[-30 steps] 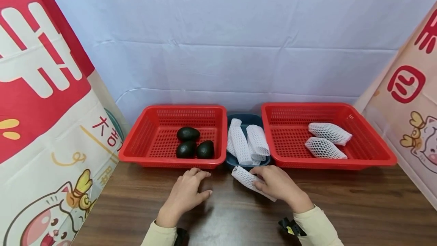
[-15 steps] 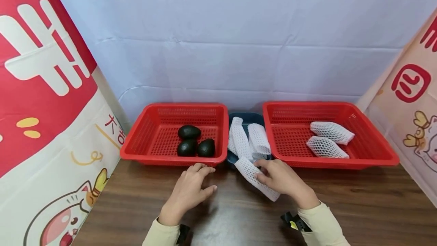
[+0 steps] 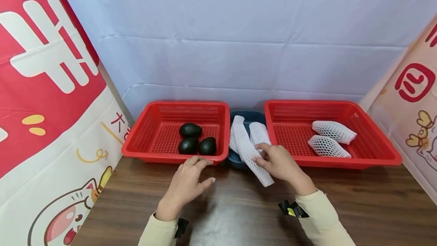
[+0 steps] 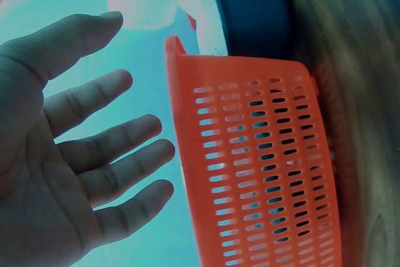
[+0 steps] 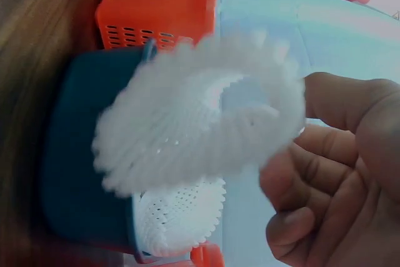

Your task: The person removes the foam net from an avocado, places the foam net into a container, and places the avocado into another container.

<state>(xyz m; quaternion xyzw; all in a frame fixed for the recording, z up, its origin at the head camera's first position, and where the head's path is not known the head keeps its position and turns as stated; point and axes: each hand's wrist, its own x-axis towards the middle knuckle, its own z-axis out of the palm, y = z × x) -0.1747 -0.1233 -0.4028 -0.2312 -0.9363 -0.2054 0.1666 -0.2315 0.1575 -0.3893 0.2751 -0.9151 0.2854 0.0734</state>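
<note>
My right hand pinches a white foam net sleeve over the front of the dark blue bin. The right wrist view shows one open end of this held sleeve facing the camera, with thumb and fingers at its side. More white net sleeves lie in the bin. Fingers spread, my left hand hovers by the front rim of the left red basket and holds nothing. Several dark green avocados lie in that basket.
A right red basket holds two net-covered pieces, their contents mostly hidden. The bin stands between the two baskets on a brown wooden table. A pale cloth hangs behind, with printed cloths at both sides.
The right hand has lifted the net sleeve up and away from the table towards the bin. My left hand has stayed almost in place; the view has shifted slightly.
</note>
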